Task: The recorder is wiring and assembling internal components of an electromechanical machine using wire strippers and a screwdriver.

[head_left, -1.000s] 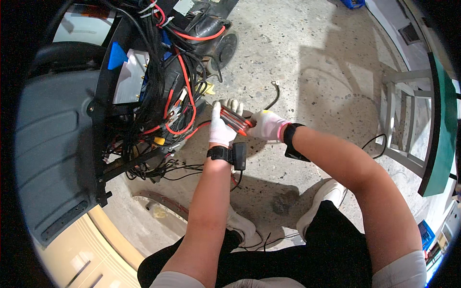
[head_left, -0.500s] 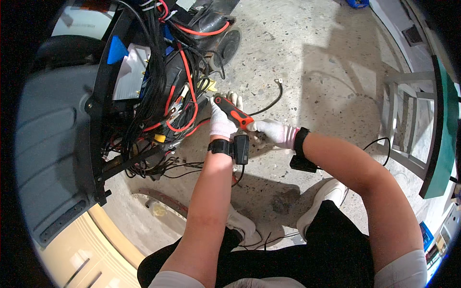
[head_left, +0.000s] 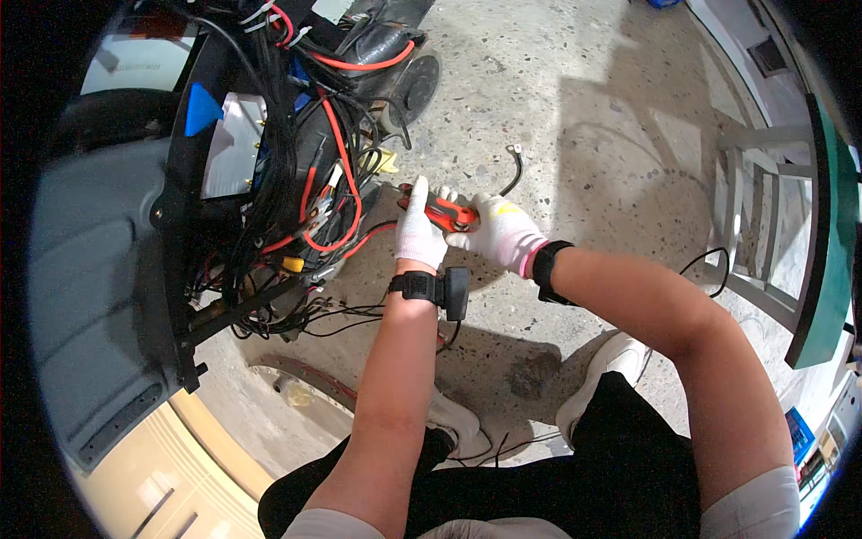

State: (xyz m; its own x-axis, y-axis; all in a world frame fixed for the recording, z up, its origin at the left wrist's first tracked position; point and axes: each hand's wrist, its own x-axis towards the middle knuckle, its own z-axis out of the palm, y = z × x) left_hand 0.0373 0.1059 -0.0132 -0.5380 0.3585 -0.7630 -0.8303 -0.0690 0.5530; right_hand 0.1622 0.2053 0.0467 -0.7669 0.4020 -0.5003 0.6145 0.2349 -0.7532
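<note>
- The left hand [head_left: 419, 232], in a white glove, is wrapped around a red-and-black tool [head_left: 442, 214], its thumb stretched up across the upper end.
- The right hand [head_left: 503, 235], also gloved, is closed on the other end of the tool, thumb underneath and bent fingers above.
- The tool is held up over the floor [head_left: 628, 193], between the two hands; part of it is covered by the left thumb.
- Its long axis slants from upper left to lower right: one end points at the wiring [head_left: 285, 117], the other into the right palm.
- A black cable [head_left: 518, 169] emerges just beyond the right hand and curves up to a metal lug, pointing away from the person.
- On the left, the wiring, a tangle of black and red, hangs at the floor's edge near the left fingers, leaving little room there.
- Farther left stand a grey panel [head_left: 103, 296] and, toward the lower left corner, a cream panel [head_left: 166, 472].
- To the right, a wide stretch of floor gives room as far as the green-topped stool [head_left: 831, 251].
- The floor also runs far forward, ending at the wall [head_left: 732, 49] on its upper right edge.
- On the near side, the shoes [head_left: 621, 357] bound the working room.
</note>
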